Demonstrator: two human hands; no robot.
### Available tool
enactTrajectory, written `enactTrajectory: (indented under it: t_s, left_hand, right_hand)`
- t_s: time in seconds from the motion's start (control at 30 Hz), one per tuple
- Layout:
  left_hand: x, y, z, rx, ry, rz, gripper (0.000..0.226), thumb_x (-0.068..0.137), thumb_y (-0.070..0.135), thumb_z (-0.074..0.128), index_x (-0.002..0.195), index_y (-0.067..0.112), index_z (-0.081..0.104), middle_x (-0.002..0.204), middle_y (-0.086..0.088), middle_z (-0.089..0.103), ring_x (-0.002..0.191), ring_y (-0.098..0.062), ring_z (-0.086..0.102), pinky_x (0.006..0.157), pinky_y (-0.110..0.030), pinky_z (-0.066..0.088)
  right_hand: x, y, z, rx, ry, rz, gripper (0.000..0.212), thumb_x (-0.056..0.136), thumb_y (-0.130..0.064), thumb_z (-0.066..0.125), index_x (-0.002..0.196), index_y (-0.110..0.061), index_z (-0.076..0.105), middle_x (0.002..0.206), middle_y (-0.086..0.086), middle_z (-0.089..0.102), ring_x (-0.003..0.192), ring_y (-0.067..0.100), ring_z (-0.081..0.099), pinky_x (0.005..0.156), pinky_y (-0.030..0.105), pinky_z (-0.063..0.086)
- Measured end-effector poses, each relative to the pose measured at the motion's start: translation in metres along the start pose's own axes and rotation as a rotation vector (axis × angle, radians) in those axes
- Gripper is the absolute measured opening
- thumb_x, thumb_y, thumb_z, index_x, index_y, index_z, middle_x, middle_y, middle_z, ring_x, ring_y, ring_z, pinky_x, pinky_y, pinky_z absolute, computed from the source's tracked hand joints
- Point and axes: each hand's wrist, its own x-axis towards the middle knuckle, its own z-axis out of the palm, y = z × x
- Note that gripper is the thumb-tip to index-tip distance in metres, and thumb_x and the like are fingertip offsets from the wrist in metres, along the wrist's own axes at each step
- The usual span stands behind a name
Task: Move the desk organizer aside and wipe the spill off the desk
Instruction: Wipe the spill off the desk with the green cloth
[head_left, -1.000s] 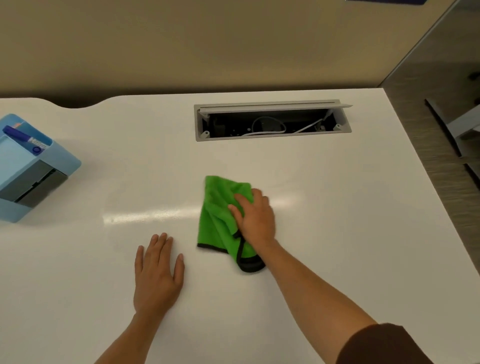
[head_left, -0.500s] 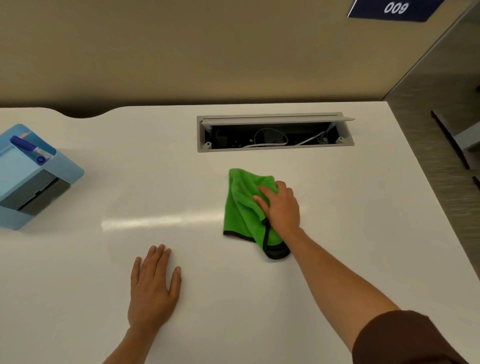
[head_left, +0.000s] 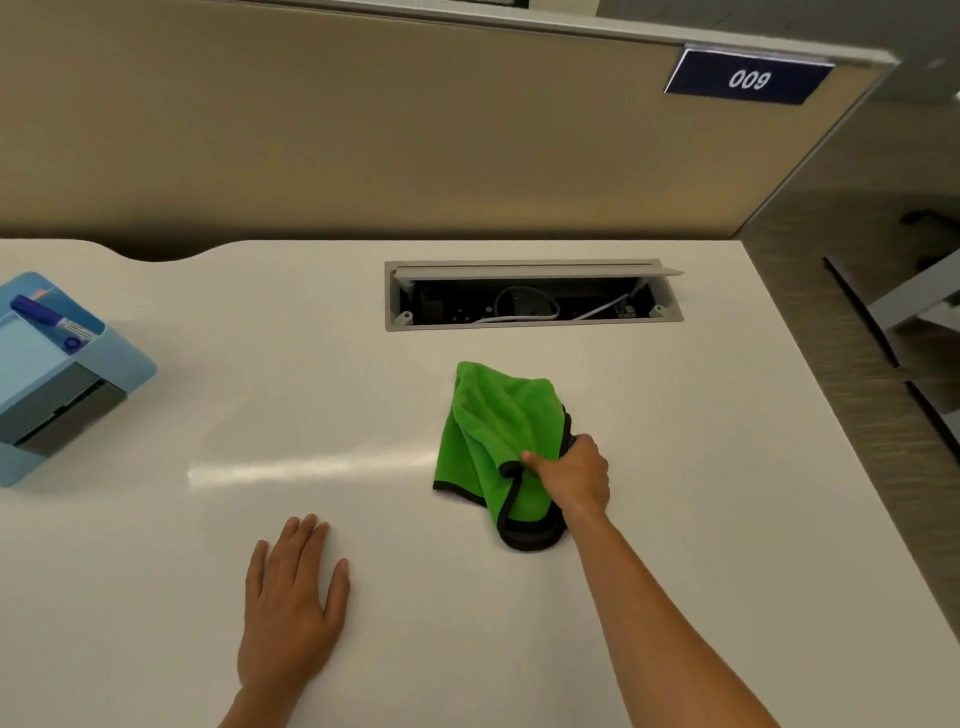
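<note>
We have our right hand (head_left: 571, 480) pinched on the near edge of the soft green microfibre cloth (head_left: 493, 441), mid-surface; it looks light and floppy (bunching suits it). Left hand (head_left: 291, 603) lies flat, fingers spread. The light blue plastic desk organizer (head_left: 57, 374) sits far left.

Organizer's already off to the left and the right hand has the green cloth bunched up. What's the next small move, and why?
Probably press the cloth flat again and sweep it across the desk once more. The right hand pinches its near edge, bunching it, so little fabric touches the surface. No spill shows, but glare could hide a film. The left hand lies flat, bracing.
</note>
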Motion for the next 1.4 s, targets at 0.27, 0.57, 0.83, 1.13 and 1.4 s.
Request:
enactTrajectory:
  t_s: [0.27,0.57,0.83,1.13,1.4]
  left_hand:
    - [0.001,0.002,-0.003,-0.012,-0.008,-0.005,0.070,0.096,0.056,0.019,0.135,0.008,0.051,0.143,-0.008,0.051,0.140,-0.020,0.033,0.119,-0.044,0.015]
    - [0.000,0.004,-0.004,-0.004,-0.011,-0.004,0.071,0.095,0.056,0.020,0.137,0.008,0.051,0.145,-0.007,0.049,0.141,-0.018,0.031,0.120,-0.045,0.015]
    - [0.002,0.002,-0.002,0.013,0.005,0.000,0.067,0.095,0.055,0.023,0.136,0.009,0.051,0.144,-0.007,0.050,0.141,-0.018,0.032,0.119,-0.044,0.016]
    - [0.002,0.006,0.000,0.026,0.033,-0.002,0.068,0.095,0.054,0.025,0.134,0.007,0.053,0.142,-0.009,0.052,0.139,-0.019,0.034,0.119,-0.044,0.018]
    - [0.002,0.005,0.002,0.029,0.045,0.002,0.066,0.095,0.053,0.027,0.134,0.007,0.053,0.142,-0.009,0.052,0.139,-0.018,0.034,0.119,-0.044,0.018]
  right_hand:
    - [0.000,-0.005,-0.004,0.341,-0.294,-0.035,0.033,0.071,-0.014,0.079,0.101,-0.018,0.067,0.107,0.006,0.070,0.094,0.025,0.066,0.084,0.038,0.056]
    - [0.012,-0.020,-0.066,0.378,-0.382,-0.313,0.046,0.073,0.001,0.076,0.109,-0.020,0.056,0.110,0.000,0.067,0.094,0.017,0.067,0.079,0.034,0.056]
    - [0.055,-0.029,-0.118,0.401,-0.430,-0.421,0.067,0.072,0.004,0.077,0.126,-0.023,0.048,0.112,-0.005,0.066,0.094,0.013,0.069,0.072,0.028,0.057]
    - [0.149,-0.005,-0.149,0.346,-0.224,-0.327,0.075,0.071,0.000,0.080,0.135,-0.015,0.043,0.126,0.005,0.059,0.105,0.022,0.062,0.084,0.037,0.053]
    - [0.181,0.021,-0.124,0.062,0.107,-0.338,0.088,0.074,-0.015,0.081,0.144,-0.015,0.029,0.132,0.023,0.051,0.121,0.041,0.048,0.098,0.051,0.044]
